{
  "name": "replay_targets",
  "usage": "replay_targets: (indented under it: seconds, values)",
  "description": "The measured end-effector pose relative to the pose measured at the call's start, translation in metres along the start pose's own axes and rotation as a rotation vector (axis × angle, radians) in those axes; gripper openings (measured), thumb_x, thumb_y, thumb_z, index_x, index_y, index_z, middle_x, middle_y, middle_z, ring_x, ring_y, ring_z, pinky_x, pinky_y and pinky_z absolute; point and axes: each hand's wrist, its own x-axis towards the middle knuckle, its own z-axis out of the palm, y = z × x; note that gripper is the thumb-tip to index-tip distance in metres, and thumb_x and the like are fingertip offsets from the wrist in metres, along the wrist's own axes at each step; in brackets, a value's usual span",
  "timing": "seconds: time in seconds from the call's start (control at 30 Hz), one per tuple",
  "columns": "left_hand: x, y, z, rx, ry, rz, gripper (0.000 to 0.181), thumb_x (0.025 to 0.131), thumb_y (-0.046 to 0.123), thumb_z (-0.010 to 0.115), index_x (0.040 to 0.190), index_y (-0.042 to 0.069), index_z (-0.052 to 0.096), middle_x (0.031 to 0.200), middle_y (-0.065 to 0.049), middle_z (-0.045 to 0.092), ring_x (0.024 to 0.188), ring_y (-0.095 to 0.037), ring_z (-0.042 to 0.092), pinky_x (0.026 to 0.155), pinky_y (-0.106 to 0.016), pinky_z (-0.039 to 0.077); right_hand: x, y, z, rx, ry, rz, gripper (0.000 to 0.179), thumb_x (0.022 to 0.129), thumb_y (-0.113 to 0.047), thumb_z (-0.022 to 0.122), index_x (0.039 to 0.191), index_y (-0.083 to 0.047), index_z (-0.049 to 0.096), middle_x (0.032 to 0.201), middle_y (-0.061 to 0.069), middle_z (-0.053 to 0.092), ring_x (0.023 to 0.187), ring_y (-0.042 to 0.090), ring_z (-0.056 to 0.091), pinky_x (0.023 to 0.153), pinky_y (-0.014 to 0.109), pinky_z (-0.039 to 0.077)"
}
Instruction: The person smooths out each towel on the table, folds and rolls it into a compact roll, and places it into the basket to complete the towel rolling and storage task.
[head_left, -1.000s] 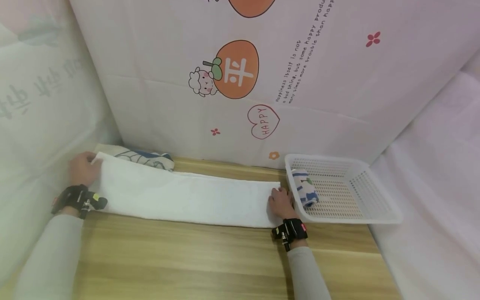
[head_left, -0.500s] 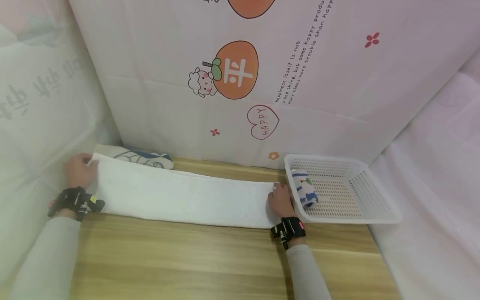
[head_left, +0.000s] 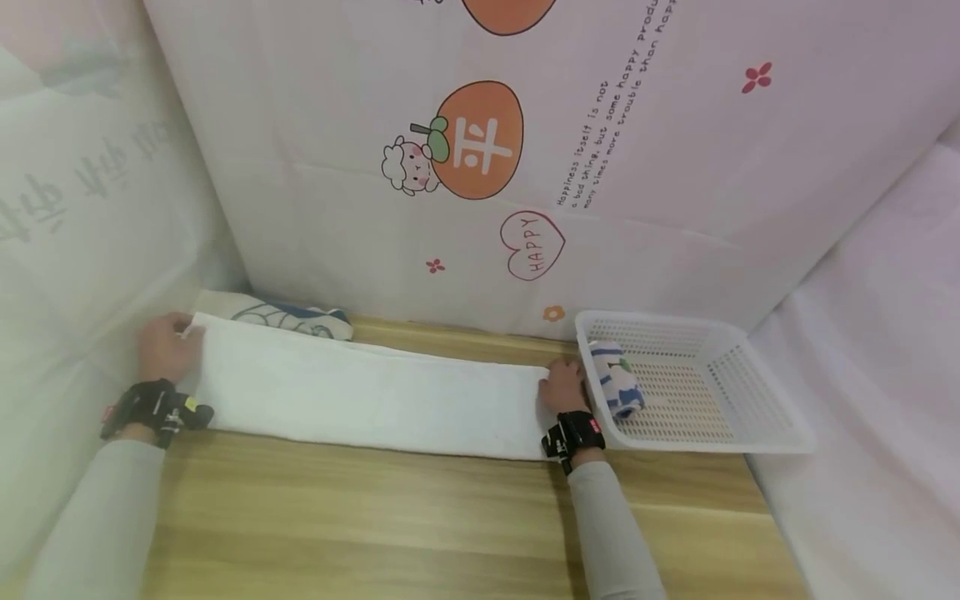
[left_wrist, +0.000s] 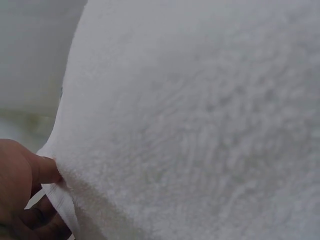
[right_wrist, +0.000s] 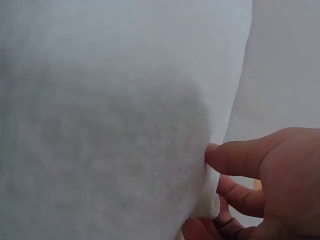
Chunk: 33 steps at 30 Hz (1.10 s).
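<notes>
A white towel (head_left: 360, 392), folded into a long strip, stretches left to right across the wooden table. My left hand (head_left: 168, 346) pinches its far left corner; in the left wrist view the thumb lies on top of the terry cloth (left_wrist: 175, 125) and the fingers sit beneath the edge. At the other end my right hand (head_left: 562, 387) holds the right edge. The right wrist view shows that thumb pressed on the towel (right_wrist: 125, 130), with fingers curled under its layered edge.
Right of the towel stands a white plastic basket (head_left: 720, 333) with a rolled patterned cloth (head_left: 617, 379) inside. A blue and beige patterned cloth (head_left: 300, 318) lies behind the towel at the back left. Printed white sheets (head_left: 337, 208) enclose the table (head_left: 375, 517).
My right hand has slid slightly away from me along the towel's right edge, toward its far corner. The left hand keeps its pinch, with only small shifts.
</notes>
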Motion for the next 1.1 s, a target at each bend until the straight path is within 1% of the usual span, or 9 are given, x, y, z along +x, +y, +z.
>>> replay_targets:
  seconds: [0.13, 0.2, 0.27, 0.37, 0.6, 0.67, 0.8, 1.0, 1.1]
  values:
    - [0.001, 0.0, -0.004, 0.003, -0.023, -0.011, 0.042, 0.101, 0.015, 0.051, 0.125, -0.02, 0.054, 0.123, -0.044, 0.054, 0.112, -0.059, 0.051, 0.096, -0.067, 0.039, 0.005, 0.001, 0.001, 0.038, 0.082, -0.044, 0.011, 0.093, -0.004, 0.063, 0.09, 0.007, 0.065, 0.092, 0.023, 0.064, 0.102, 0.045, 0.052, 0.095, 0.056, 0.039]
    - [0.002, 0.0, -0.006, 0.008, -0.045, -0.013, 0.044, 0.102, 0.016, 0.05, 0.124, -0.021, 0.053, 0.123, -0.045, 0.053, 0.113, -0.06, 0.05, 0.096, -0.068, 0.039, 0.009, 0.003, 0.003, 0.026, 0.118, -0.076, 0.016, 0.092, -0.002, 0.064, 0.077, 0.004, 0.062, 0.077, 0.016, 0.059, 0.084, 0.038, 0.054, 0.081, 0.049, 0.044]
    - [0.002, 0.0, -0.008, 0.015, -0.067, -0.009, 0.044, 0.102, 0.016, 0.049, 0.123, -0.022, 0.053, 0.122, -0.046, 0.053, 0.113, -0.061, 0.049, 0.096, -0.069, 0.038, 0.013, 0.004, 0.003, -0.003, 0.155, -0.092, 0.02, 0.092, -0.001, 0.064, 0.072, 0.002, 0.062, 0.07, 0.013, 0.058, 0.075, 0.034, 0.055, 0.071, 0.046, 0.048]
    - [0.0, 0.003, -0.011, 0.02, -0.074, -0.014, 0.042, 0.102, 0.014, 0.048, 0.122, -0.023, 0.053, 0.122, -0.047, 0.052, 0.115, -0.061, 0.049, 0.098, -0.069, 0.038, 0.016, 0.004, 0.002, -0.092, 0.198, -0.099, 0.019, 0.092, 0.0, 0.063, 0.073, 0.004, 0.065, 0.069, 0.017, 0.063, 0.068, 0.035, 0.061, 0.069, 0.048, 0.053]
    - [0.002, 0.011, -0.016, 0.014, -0.041, -0.086, 0.041, 0.103, 0.012, 0.048, 0.124, -0.022, 0.053, 0.125, -0.046, 0.051, 0.12, -0.059, 0.047, 0.102, -0.069, 0.037, 0.018, 0.004, 0.001, -0.213, 0.176, -0.04, 0.019, 0.095, -0.003, 0.057, 0.085, 0.011, 0.067, 0.084, 0.026, 0.068, 0.082, 0.042, 0.064, 0.082, 0.052, 0.053]
    - [0.004, 0.008, -0.014, 0.017, -0.023, -0.072, 0.04, 0.102, 0.012, 0.049, 0.124, -0.021, 0.054, 0.124, -0.045, 0.053, 0.118, -0.059, 0.049, 0.101, -0.068, 0.038, 0.019, 0.006, 0.001, -0.238, 0.161, -0.043, 0.022, 0.096, -0.004, 0.055, 0.086, 0.012, 0.067, 0.085, 0.026, 0.068, 0.084, 0.042, 0.064, 0.084, 0.051, 0.052]
    - [0.006, -0.007, -0.007, 0.018, -0.018, -0.028, 0.041, 0.102, 0.015, 0.051, 0.125, -0.019, 0.055, 0.12, -0.043, 0.056, 0.112, -0.057, 0.053, 0.095, -0.066, 0.041, 0.021, 0.009, 0.002, -0.189, 0.186, -0.07, 0.022, 0.095, -0.002, 0.054, 0.083, 0.013, 0.066, 0.083, 0.029, 0.066, 0.082, 0.045, 0.062, 0.081, 0.053, 0.052]
    - [0.004, -0.018, -0.008, 0.028, -0.139, -0.009, 0.05, 0.104, 0.022, 0.046, 0.129, -0.022, 0.049, 0.122, -0.047, 0.052, 0.112, -0.061, 0.051, 0.094, -0.069, 0.041, 0.009, -0.006, 0.012, -0.121, 0.309, -0.088, 0.012, 0.088, 0.007, 0.054, 0.092, 0.016, 0.06, 0.093, 0.035, 0.059, 0.093, 0.05, 0.055, 0.087, 0.057, 0.046]
    - [-0.001, -0.017, -0.017, 0.084, -0.247, -0.03, 0.06, 0.106, 0.032, 0.04, 0.124, -0.025, 0.047, 0.118, -0.048, 0.051, 0.107, -0.06, 0.051, 0.091, -0.068, 0.043, -0.005, -0.028, 0.015, -0.073, 0.294, -0.134, 0.016, 0.086, 0.003, 0.061, 0.097, 0.014, 0.06, 0.096, 0.033, 0.059, 0.1, 0.051, 0.054, 0.091, 0.058, 0.044]
